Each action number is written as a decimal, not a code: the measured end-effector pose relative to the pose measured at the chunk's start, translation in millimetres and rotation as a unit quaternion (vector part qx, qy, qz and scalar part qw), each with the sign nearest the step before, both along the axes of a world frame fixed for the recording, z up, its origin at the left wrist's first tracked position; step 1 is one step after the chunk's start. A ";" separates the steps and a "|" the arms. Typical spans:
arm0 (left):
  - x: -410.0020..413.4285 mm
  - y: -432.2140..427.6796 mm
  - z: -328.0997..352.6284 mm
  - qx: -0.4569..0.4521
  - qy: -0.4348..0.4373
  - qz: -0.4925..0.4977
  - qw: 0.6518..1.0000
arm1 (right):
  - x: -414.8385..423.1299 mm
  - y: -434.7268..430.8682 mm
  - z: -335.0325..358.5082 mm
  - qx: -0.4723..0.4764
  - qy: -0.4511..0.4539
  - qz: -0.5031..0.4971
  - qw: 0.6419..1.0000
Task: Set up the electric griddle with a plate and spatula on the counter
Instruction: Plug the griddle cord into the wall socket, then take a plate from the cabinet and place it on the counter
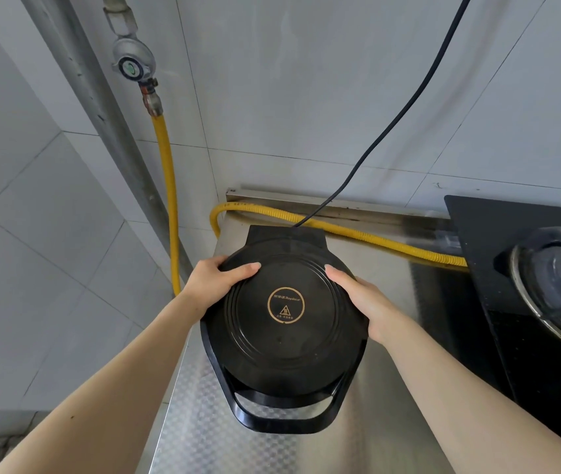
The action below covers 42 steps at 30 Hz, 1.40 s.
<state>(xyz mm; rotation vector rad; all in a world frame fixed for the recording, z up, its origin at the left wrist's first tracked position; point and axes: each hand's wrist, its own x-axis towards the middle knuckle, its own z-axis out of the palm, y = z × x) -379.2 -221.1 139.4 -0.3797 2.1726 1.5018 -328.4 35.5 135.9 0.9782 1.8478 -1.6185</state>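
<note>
A round black electric griddle (286,340) with its lid closed sits on the steel counter (385,405), its loop handle toward me and a gold ring logo on the lid. My left hand (217,285) grips the griddle's left rim, thumb on top. On the opposite rim my right hand (364,299) holds it the same way. A black power cord (405,111) runs from the back of the griddle up the wall. No plate or spatula is in view.
A yellow gas hose (169,186) drops from a valve (132,63) on the wall and runs along the counter's back edge. A black gas hob (511,268) with a glass-lidded pot (559,289) stands at the right. The counter's left edge lies just beside the griddle.
</note>
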 end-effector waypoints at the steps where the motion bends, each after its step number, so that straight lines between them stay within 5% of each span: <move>1: -0.6 -0.3 -0.9 0.000 0.000 0.000 1.000 | 0.7 -0.1 0.3 0.000 -0.002 0.001 1.000; 13: 0.3 -2.5 -1.3 0.004 0.024 0.004 1.000 | 6.3 -5.6 9.7 0.011 0.015 -0.025 1.000; 18: 17.2 0.9 0.9 -0.126 0.186 -0.016 0.974 | 15.4 -15.3 10.8 0.213 0.138 -0.006 0.967; 24: 59.2 7.8 20.9 -0.157 0.316 0.019 0.935 | 40.0 -12.5 24.0 0.306 0.247 0.022 0.919; 33: 180.0 43.3 42.5 -0.148 0.374 0.058 0.914 | 144.0 -5.0 45.5 0.238 0.354 0.041 0.904; 42: 307.9 60.1 26.1 -0.148 0.349 0.043 0.924 | 256.8 -12.7 31.1 0.115 0.326 0.037 0.938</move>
